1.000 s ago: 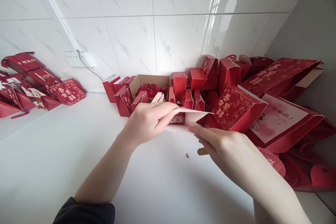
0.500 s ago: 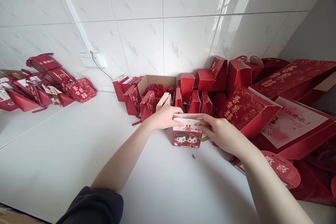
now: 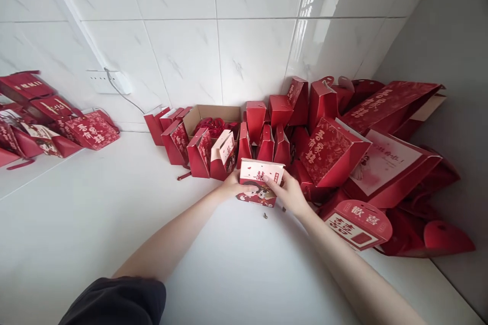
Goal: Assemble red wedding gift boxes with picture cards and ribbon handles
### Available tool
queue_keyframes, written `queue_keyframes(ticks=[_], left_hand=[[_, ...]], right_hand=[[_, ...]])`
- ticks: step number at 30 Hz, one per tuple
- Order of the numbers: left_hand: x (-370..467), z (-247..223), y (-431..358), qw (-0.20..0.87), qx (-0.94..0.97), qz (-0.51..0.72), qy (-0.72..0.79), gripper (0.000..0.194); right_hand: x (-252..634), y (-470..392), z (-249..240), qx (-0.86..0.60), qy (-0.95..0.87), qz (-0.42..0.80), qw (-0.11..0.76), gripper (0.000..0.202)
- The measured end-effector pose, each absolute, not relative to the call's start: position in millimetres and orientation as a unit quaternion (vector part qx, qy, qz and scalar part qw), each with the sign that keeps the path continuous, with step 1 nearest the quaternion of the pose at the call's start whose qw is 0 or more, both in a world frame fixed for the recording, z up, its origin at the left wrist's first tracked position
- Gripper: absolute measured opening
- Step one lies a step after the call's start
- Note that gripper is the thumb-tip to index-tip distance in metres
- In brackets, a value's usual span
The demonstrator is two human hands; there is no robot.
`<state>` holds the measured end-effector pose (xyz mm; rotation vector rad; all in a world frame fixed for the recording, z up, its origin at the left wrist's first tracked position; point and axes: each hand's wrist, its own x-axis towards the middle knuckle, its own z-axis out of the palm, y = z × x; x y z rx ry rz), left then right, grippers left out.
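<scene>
Between my two hands is a small red and white gift box (image 3: 259, 170) with cartoon faces and a red character printed on its front. My left hand (image 3: 232, 186) grips its left side, the thumb across the front. On the right side my right hand (image 3: 286, 190) holds it, with fingers behind and the thumb on the printed face. The box is tilted back a little, its top edge toward the wall. A tiny brown piece (image 3: 265, 216) lies on the white table just in front of it. Close behind stands another cartoon-printed box (image 3: 224, 155).
An open cardboard box (image 3: 192, 111) with red ribbons stands by the tiled wall, several red boxes around it. Larger red gift boxes (image 3: 331, 152) pile up at the right. More red boxes (image 3: 93, 129) lie at far left, below a wall socket (image 3: 109, 82).
My hands have shifted from the box's top edge down to its sides, thumbs now on the front. The box has tilted back. The whole view has turned somewhat to the right.
</scene>
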<state>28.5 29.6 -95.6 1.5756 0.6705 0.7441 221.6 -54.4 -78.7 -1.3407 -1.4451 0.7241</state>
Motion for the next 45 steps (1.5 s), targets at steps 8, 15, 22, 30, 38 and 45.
queue_keyframes(ticks=[8, 15, 22, 30, 38, 45], left_hand=[[22.6, -92.1, 32.2, 0.604, 0.684, 0.314, 0.263, 0.063], [28.7, -98.3, 34.1, 0.589, 0.686, 0.324, 0.278, 0.054], [28.6, -78.4, 27.6, 0.534, 0.700, 0.392, 0.265, 0.060], [34.9, 8.4, 29.5, 0.466, 0.766, 0.334, 0.291, 0.052], [38.6, 0.1, 33.0, 0.407, 0.809, 0.258, 0.338, 0.042], [28.9, 12.6, 32.0, 0.412, 0.848, 0.182, 0.280, 0.040]], right_hand=[[223.5, -53.9, -109.3, -0.555, -0.594, 0.349, 0.467, 0.052], [229.4, -47.8, -109.6, -0.541, -0.588, 0.366, 0.477, 0.049], [228.7, -49.8, -109.8, -0.538, -0.589, 0.367, 0.480, 0.047], [231.0, -50.9, -111.0, -0.545, -0.589, 0.361, 0.475, 0.047], [229.6, -51.3, -102.6, -0.550, -0.607, 0.339, 0.463, 0.047], [228.4, -53.5, -104.5, -0.564, -0.610, 0.307, 0.464, 0.051]])
